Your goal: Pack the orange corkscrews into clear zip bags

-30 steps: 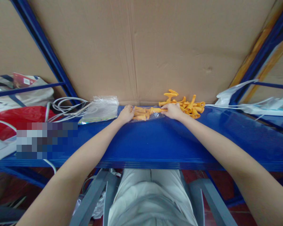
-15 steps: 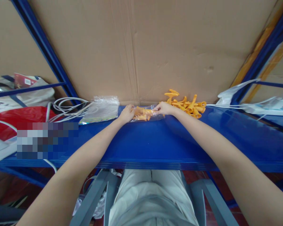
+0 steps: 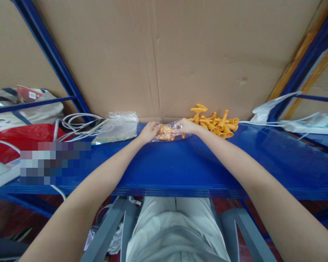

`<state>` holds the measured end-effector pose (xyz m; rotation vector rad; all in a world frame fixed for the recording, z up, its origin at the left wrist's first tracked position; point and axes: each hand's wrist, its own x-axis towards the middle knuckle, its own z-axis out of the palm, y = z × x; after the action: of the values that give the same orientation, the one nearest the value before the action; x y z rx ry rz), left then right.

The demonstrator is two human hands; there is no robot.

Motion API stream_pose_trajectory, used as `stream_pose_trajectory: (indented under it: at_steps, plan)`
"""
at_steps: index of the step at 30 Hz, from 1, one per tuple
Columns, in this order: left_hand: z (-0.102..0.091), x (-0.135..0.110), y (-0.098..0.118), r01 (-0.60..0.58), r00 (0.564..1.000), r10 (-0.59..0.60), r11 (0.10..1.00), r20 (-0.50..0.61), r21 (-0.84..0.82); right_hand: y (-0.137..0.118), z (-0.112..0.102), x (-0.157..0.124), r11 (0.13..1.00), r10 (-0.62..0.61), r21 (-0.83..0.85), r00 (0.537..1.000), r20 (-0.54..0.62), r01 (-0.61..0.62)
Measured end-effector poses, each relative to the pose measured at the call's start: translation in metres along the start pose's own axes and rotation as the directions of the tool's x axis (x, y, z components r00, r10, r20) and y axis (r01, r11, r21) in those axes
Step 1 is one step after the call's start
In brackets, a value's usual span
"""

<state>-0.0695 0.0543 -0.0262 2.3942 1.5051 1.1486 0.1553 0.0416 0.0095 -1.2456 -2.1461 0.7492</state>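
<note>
A clear plastic bag (image 3: 168, 135) with several orange plastic pieces inside lies on the blue shelf (image 3: 169, 167). My left hand (image 3: 149, 131) grips the bag's left end, fingers curled at its edge. At the other end, my right hand (image 3: 186, 126) is closed on the bag's plastic, thumb and fingers pinched together. Just right of that hand sits a pile of loose orange plastic pieces (image 3: 218, 122) with flared, funnel-like ends and some T-shaped tops. To the left of my left hand is a stack of flat clear bags (image 3: 116, 127).
White cables (image 3: 76, 122) and a red bag (image 3: 30, 136) lie at the left. A white power strip (image 3: 314, 125) is on the right. Cardboard (image 3: 202, 58) backs the shelf between blue posts. Grey chair arms (image 3: 251, 225) flank my legs below the front edge.
The bag's plastic has been drawn in around the orange pieces, which now look more bunched together. My right hand has shifted slightly, and its grip on the bag's right end looks more curled.
</note>
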Motion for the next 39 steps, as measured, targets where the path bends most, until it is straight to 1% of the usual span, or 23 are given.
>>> stream_pose_trajectory:
  at_steps: [2,5,7,9,11,13,14,16,18,20,24,28,32,35,37,39]
  plan:
    - [-0.001,0.0,-0.001,-0.071,0.997,0.071,0.997,0.008,0.004,-0.001,0.002,-0.001,0.993,0.021,0.115,0.998,-0.054,-0.014]
    - [-0.004,0.0,-0.002,-0.144,0.99,0.144,0.989,-0.002,0.014,-0.002,0.006,-0.005,0.96,0.079,0.276,0.988,-0.132,-0.039]
    - [-0.006,0.0,-0.002,-0.201,0.98,0.201,0.979,-0.003,0.02,-0.004,0.008,-0.008,0.921,0.132,0.384,0.978,-0.158,-0.063]
    - [-0.005,0.0,-0.002,-0.243,0.97,0.242,0.97,0.02,0.024,-0.006,0.01,-0.011,0.876,0.194,0.476,0.962,-0.192,-0.082]
    - [-0.003,0.0,-0.001,-0.255,0.966,0.254,0.967,0.045,0.02,-0.007,0.01,-0.014,0.855,0.273,0.506,0.929,-0.251,-0.115]
    - [-0.002,0.0,0.001,-0.246,0.968,0.246,0.969,0.043,0.006,-0.006,0.01,-0.018,0.856,0.361,0.48,0.887,-0.289,-0.192]
    - [-0.002,0.0,0.002,-0.236,0.971,0.236,0.972,0.034,-0.002,-0.004,0.009,-0.02,0.854,0.396,0.463,0.874,-0.282,-0.238]
    - [-0.003,-0.001,0.005,-0.198,0.98,0.198,0.98,0.018,-0.025,0.0,0.008,-0.023,0.84,0.437,0.443,0.874,-0.21,-0.314]
    - [-0.004,-0.002,0.009,-0.139,0.99,0.139,0.989,0.002,-0.057,0.003,0.007,-0.026,0.828,0.425,0.449,0.898,-0.114,-0.335]
    - [-0.006,-0.003,0.012,-0.089,0.996,0.088,0.991,-0.017,-0.101,0.005,0.006,-0.028,0.828,0.382,0.464,0.923,-0.055,-0.315]
    - [-0.009,-0.005,0.016,-0.042,0.998,0.034,0.98,-0.047,-0.196,0.002,0.006,-0.03,0.828,0.32,0.493,0.947,-0.024,-0.267]
    - [-0.011,-0.004,0.015,-0.023,0.999,0.011,0.97,-0.052,-0.244,-0.001,0.005,-0.033,0.829,0.268,0.506,0.963,0.014,-0.238]
    - [-0.013,-0.003,0.014,-0.031,0.999,0.021,0.969,-0.043,-0.244,0.0,0.002,-0.034,0.827,0.24,0.504,0.967,0.087,-0.25]
    - [-0.014,-0.004,0.016,-0.012,1.0,0.007,0.977,-0.028,-0.215,0.0,-0.001,-0.034,0.817,0.231,0.508,0.962,0.143,-0.272]
    - [-0.015,-0.005,0.017,0.021,1.0,-0.022,0.982,-0.006,-0.185,-0.001,-0.002,-0.035,0.836,0.22,0.483,0.966,0.139,-0.26]
    - [-0.015,-0.005,0.017,0.059,0.998,-0.057,0.985,0.014,-0.16,-0.001,-0.001,-0.036,0.881,0.197,0.42,0.976,0.093,-0.218]
